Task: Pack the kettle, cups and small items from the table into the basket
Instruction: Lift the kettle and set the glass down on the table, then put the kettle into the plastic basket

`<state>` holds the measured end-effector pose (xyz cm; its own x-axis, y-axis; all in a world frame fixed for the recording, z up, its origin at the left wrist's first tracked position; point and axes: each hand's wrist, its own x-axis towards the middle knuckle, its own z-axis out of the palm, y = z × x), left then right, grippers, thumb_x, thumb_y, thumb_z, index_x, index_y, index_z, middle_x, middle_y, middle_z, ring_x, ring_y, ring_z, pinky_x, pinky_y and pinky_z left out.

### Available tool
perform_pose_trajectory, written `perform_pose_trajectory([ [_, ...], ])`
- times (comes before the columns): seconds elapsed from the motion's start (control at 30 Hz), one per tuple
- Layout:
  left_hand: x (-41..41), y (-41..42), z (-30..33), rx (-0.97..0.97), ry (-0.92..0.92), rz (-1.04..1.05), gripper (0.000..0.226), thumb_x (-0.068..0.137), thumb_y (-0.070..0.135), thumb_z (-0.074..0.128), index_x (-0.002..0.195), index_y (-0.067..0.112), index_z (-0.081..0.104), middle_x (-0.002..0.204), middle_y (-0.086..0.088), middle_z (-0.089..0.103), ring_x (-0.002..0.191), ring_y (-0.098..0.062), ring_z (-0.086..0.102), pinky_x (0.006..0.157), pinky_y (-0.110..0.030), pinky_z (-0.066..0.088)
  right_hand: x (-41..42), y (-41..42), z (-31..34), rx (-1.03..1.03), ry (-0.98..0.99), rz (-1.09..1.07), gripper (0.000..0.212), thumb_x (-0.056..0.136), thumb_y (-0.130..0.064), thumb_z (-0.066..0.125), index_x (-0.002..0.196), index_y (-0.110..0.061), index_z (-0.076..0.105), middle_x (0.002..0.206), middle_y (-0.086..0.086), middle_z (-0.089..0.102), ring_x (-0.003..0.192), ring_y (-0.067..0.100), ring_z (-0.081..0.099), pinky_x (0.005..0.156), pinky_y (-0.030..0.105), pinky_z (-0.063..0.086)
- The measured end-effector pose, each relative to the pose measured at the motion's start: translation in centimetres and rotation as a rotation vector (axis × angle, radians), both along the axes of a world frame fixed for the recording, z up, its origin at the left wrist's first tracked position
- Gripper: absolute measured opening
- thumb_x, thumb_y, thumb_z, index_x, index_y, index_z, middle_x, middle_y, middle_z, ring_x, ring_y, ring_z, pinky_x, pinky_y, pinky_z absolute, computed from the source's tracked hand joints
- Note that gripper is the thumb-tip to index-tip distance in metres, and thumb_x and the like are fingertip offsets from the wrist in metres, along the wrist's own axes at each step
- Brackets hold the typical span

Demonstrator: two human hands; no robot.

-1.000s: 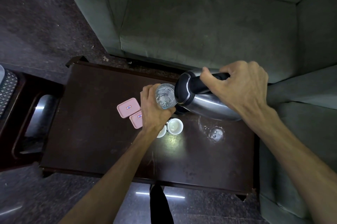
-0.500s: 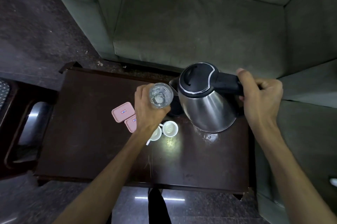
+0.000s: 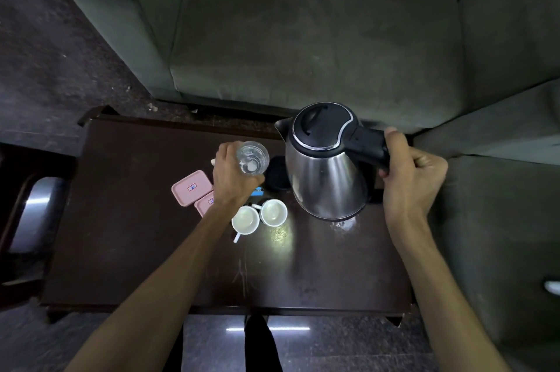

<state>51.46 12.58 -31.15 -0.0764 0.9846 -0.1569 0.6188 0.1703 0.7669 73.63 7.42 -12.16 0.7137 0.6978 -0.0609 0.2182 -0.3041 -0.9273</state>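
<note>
A steel kettle [image 3: 325,177] with a black lid stands upright over the right part of the dark wooden table [image 3: 136,250]. My right hand [image 3: 412,177] grips its black handle. My left hand [image 3: 233,177] holds a clear drinking glass [image 3: 253,158] just left of the kettle. Two white cups [image 3: 259,215] sit side by side in front of my left wrist. Two pink lidded boxes [image 3: 191,187] lie to the left, one partly hidden by my wrist. A black round kettle base [image 3: 276,174] and a small blue item [image 3: 257,190] show between glass and kettle.
A green sofa [image 3: 303,38] runs behind the table and along its right side. A dark stand with a shiny metal surface [image 3: 33,214] is at the left edge. The floor below the table's front edge is glossy stone. No basket is visible.
The kettle went from tilted toward the glass to upright, and my right hand slid back along the handle. The left hand with the glass stayed in place.
</note>
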Motion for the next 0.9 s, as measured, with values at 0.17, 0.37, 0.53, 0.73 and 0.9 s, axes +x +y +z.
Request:
perform_pose_trajectory([
  [0.17,0.6,-0.2,-1.6,-0.052,0.039,-0.038,0.075,0.055,0.017,0.088,0.124,0.013,0.060,0.125,-0.006,0.059,0.113,-0.024,0.057,0.091,-0.033,0.048,-0.8,0.1,-1.0,-0.002,0.002,0.018,0.060,0.086,-0.047,0.068,0.037,-0.019,0.044,0.041,-0.005,0.034,0.043,0.011,0.035,0.046,0.023,0.033],
  [0.37,0.5,0.0,-2.9,-0.077,0.053,-0.020,0.075,0.055,0.015,0.089,0.124,0.012,0.059,0.124,-0.007,0.058,0.112,-0.026,0.059,0.086,-0.029,0.045,-1.2,0.0,-1.6,0.002,0.010,0.035,0.060,0.087,-0.046,0.068,0.037,-0.021,0.045,0.037,-0.012,0.030,0.042,0.009,0.033,0.051,0.032,0.031],
  [0.53,0.8,0.2,-2.4,-0.063,0.122,-0.067,0.080,0.060,0.019,0.088,0.133,0.008,0.055,0.130,-0.010,0.056,0.120,-0.032,0.056,0.096,-0.044,0.050,-1.9,0.0,-1.4,-0.008,0.040,0.031,0.060,0.086,-0.045,0.068,0.038,-0.022,0.042,0.041,-0.013,0.028,0.045,0.008,0.032,0.052,0.032,0.035],
  [0.73,-1.5,-1.2,2.0,0.037,0.044,0.035,0.079,0.069,0.006,0.078,0.143,0.005,0.051,0.146,-0.013,0.048,0.134,-0.031,0.050,0.111,-0.049,0.042,-4.4,0.5,0.7,-0.009,0.017,0.043,0.062,0.085,-0.047,0.070,0.045,-0.011,0.039,0.050,0.000,0.028,0.054,0.018,0.031,0.051,0.052,0.040],
  [0.9,-6.0,-1.4,7.9,0.045,-0.468,0.352,0.027,0.092,0.001,0.058,0.110,0.015,0.073,0.112,-0.009,0.074,0.095,-0.008,0.071,0.084,-0.038,0.062,-9.7,1.9,2.3,0.014,-0.003,0.114,0.061,0.085,-0.047,0.069,0.045,-0.015,0.036,0.053,0.009,0.024,0.054,0.018,0.029,0.053,0.051,0.035],
])
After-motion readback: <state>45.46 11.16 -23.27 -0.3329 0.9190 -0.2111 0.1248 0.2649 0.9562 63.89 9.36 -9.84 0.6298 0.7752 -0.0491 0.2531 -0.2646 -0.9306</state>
